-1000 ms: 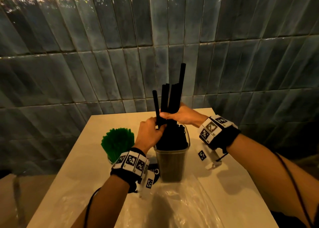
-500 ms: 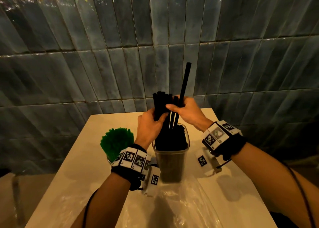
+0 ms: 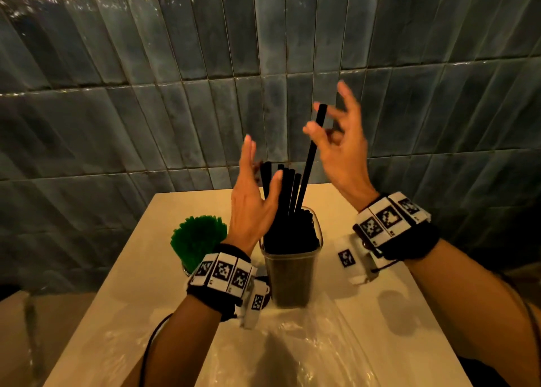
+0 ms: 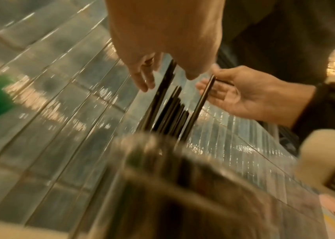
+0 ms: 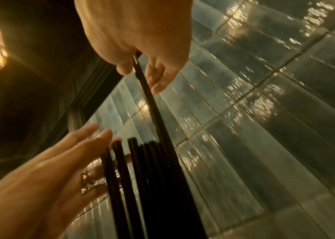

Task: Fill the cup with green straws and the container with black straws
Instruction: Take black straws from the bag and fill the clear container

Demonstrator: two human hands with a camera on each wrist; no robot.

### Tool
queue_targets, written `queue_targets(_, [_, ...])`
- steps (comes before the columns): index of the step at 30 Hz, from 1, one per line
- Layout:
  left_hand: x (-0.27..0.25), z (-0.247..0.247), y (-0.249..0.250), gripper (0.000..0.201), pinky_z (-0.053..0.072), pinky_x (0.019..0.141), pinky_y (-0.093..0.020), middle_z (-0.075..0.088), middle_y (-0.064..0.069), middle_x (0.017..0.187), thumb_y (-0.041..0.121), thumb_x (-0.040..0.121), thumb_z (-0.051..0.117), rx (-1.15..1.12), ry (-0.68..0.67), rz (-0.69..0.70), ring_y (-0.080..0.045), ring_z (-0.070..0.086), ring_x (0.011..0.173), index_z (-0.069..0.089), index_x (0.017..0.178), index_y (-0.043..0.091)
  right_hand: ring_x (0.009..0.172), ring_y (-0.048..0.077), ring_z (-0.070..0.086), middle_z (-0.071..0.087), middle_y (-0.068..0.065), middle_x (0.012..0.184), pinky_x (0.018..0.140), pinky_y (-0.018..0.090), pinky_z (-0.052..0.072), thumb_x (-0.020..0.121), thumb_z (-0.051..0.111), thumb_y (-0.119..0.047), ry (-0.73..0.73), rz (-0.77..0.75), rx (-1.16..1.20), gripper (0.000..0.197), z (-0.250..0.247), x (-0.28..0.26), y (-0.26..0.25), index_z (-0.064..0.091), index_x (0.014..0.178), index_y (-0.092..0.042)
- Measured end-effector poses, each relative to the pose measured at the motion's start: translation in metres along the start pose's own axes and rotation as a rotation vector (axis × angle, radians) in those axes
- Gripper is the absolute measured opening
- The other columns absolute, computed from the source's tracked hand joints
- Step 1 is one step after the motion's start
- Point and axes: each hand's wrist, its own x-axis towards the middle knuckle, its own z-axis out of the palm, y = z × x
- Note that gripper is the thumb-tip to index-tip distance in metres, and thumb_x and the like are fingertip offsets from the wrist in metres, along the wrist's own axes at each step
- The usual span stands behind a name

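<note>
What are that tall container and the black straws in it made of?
The container looks like clear plastic: its dark contents show through the walls and its rim glints. The black straws seem to be smooth plastic with faint sheen, though coated paper can't be excluded.

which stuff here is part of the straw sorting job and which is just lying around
Part of the job:
black straws
clear container
green straws
tall black straw pinched by right hand
left hand

Just lying about:
clear plastic bag
table
</note>
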Motion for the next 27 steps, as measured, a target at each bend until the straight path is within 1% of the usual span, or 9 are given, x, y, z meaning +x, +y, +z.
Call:
queue_targets(2, [0.007,-0.002,0.003,0.064,0.038,0.105,-0.028,0.031,-0.003,0.151,0.02,0.097,0.049,0.075,-0.019,0.106,-0.012,0.042,0.129,0.011,0.148,0.025,0.087,0.014,0.068,0.059,-0.001,0.12,0.076,0.026,0.057,0.088,0.062,-0.007,-0.012,-0.132,-0.065,0.076,-0.001,0.007,-0.007,0.016,0.148,-0.017])
queue_targets(4, [0.009,-0.002,0.001,0.053,0.042,0.102,-0.029,0.038,-0.004,0.148,0.011,0.096,0.048,0.201,-0.083,0.15,-0.016,0.049,0.124,0.029,0.145,0.019,0.078,0.016,0.067,0.06,-0.005,0.112,0.071,0.025,0.058,0.087,0.063,-0.004,-0.07,-0.157,-0.139,0.077,0.0,0.009,-0.006,0.017,0.146,-0.022])
queue_targets(8, [-0.003,0.002,-0.006,0.04,0.049,0.087,-0.028,0.039,-0.001,0.147,0.024,0.095,0.039,0.335,-0.133,0.206,-0.018,0.059,0.108,0.051,0.132,0.012,0.083,0.009,0.066,0.063,-0.005,0.1,0.079,0.014,0.053,0.088,0.062,-0.008,-0.205,-0.05,-0.218,0.047,0.001,-0.001,0.016,0.05,0.133,-0.015])
queue_targets(11, [-0.012,0.005,-0.006,0.047,0.054,0.078,-0.033,0.038,0.002,0.148,0.036,0.096,0.036,0.43,-0.157,0.207,-0.02,0.063,0.103,0.044,0.137,0.016,0.094,0.003,0.063,0.065,-0.005,0.101,0.085,0.008,0.047,0.091,0.059,-0.013,-0.209,-0.088,-0.254,0.041,-0.002,-0.008,0.023,0.052,0.132,-0.014])
queue_targets(13, [-0.015,0.006,-0.008,0.048,0.056,0.077,-0.037,0.036,0.002,0.149,0.034,0.096,0.041,0.487,-0.184,0.198,-0.023,0.063,0.102,0.038,0.141,0.018,0.093,0.001,0.064,0.066,-0.003,0.103,0.087,0.011,0.049,0.092,0.058,-0.013,-0.232,-0.088,-0.25,0.04,-0.002,-0.007,0.021,0.052,0.131,-0.014])
queue_targets(17, [-0.014,0.007,-0.01,0.052,0.054,0.085,-0.044,0.035,-0.002,0.15,0.022,0.095,0.051,0.491,-0.25,0.125,-0.028,0.06,0.108,0.035,0.143,0.016,0.084,0.006,0.069,0.067,0.002,0.104,0.083,0.019,0.054,0.091,0.058,-0.009,-0.261,-0.056,-0.219,0.036,-0.004,0.0,0.008,0.056,0.127,-0.013])
queue_targets(20, [-0.015,0.006,-0.009,0.045,0.051,0.09,-0.039,0.042,-0.003,0.143,0.023,0.096,0.05,0.466,-0.26,0.104,-0.026,0.059,0.109,0.041,0.139,0.015,0.082,0.006,0.069,0.065,-0.004,0.101,0.081,0.018,0.054,0.092,0.056,-0.009,-0.232,-0.111,-0.189,0.036,-0.009,0.012,-0.011,0.054,0.127,-0.014])
queue_targets(23, [-0.013,0.007,-0.009,0.04,0.051,0.084,-0.031,0.051,-0.004,0.126,0.032,0.09,0.06,0.405,-0.267,0.024,-0.022,0.059,0.101,0.047,0.125,0.016,0.081,0.009,0.069,0.065,-0.002,0.101,0.081,0.02,0.055,0.093,0.055,-0.008,-0.211,-0.169,-0.159,0.036,-0.011,0.018,-0.025,0.052,0.129,-0.011])
queue_targets(27, [0.007,0.013,-0.007,0.069,0.042,0.09,-0.024,0.051,-0.004,0.125,0.027,0.072,0.08,0.237,-0.351,-0.081,-0.019,0.055,0.108,0.036,0.125,0.015,0.08,0.009,0.069,0.065,-0.002,0.102,0.08,0.022,0.055,0.093,0.054,-0.009,-0.216,-0.177,-0.17,0.037,-0.008,0.018,-0.029,0.05,0.13,-0.009])
